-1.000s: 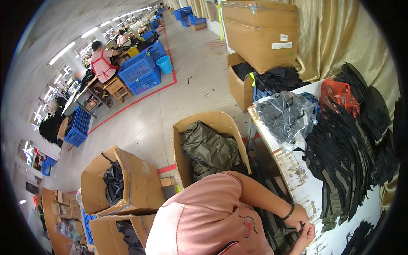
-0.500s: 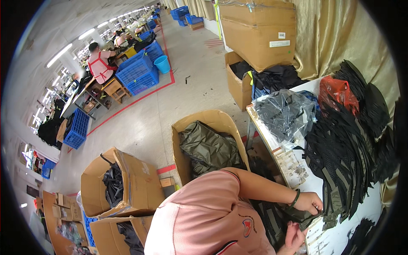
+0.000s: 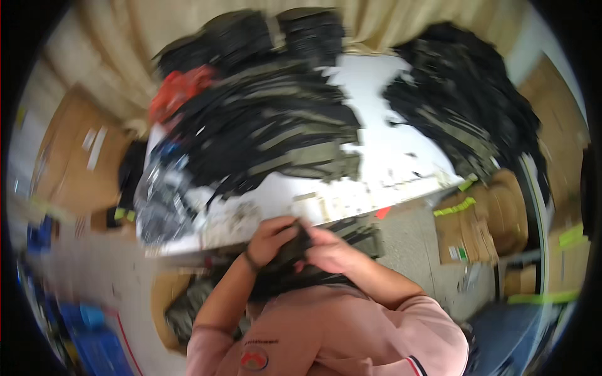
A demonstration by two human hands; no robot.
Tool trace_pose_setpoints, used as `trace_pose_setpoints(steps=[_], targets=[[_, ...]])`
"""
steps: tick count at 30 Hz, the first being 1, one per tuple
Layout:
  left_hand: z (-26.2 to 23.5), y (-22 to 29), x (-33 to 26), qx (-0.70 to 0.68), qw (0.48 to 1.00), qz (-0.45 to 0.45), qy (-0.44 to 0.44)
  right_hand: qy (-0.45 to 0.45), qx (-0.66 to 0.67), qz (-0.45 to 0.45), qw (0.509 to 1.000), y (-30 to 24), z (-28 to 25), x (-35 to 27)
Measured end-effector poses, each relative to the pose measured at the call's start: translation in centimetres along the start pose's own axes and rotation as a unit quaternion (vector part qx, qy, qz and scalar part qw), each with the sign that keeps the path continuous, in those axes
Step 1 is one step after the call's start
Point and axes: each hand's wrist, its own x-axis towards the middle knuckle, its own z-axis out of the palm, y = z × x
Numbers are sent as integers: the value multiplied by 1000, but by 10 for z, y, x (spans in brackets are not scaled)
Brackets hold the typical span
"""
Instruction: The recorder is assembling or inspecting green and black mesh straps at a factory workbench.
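Note:
The picture is blurred by motion. My left hand (image 3: 271, 237), with a dark band at the wrist, and my right hand (image 3: 332, 250) meet just below the front edge of a white table (image 3: 382, 156). Both are closed on the same dark piece of fabric (image 3: 293, 246), which hangs down between them toward my pink shirt. On the table right above my hands lies a big heap of black and olive straps (image 3: 269, 131). A second black heap (image 3: 467, 119) lies at the right end.
A red bundle (image 3: 179, 91) and clear plastic bags (image 3: 160, 194) sit at the table's left end. Cardboard boxes with yellow-green tape (image 3: 483, 219) stand on the right, a large box (image 3: 69, 156) on the left. Blue crates (image 3: 94, 338) are at the lower left. A beige curtain hangs behind.
The view has swung right, from the factory floor and boxes to the table. My hands have come together on the dark fabric at the table's edge.

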Motion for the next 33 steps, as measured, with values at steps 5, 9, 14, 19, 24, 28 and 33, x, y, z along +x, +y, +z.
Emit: trace_pose_setpoints(steps=[5,9,14,19,24,28,33], targets=[[10,10,3,126,990,-39,-48,143,-441,-102,880,-3,-9,-20],[17,-20,7,231,972,-11,42,203,-616,-183,738,-10,-4,-24],[25,-8,24,225,964,-1,139,332,-545,-240,732,-19,-8,-16],[23,-4,36,142,963,19,229,263,-359,-103,890,-46,-24,-11],[30,-20,33,0,977,-13,211,283,-325,-132,893,-21,-23,6],[30,-15,29,31,978,12,207,377,-143,-172,899,-39,-12,3],[27,-18,27,117,980,21,161,355,-331,-239,841,-76,-25,-15]])
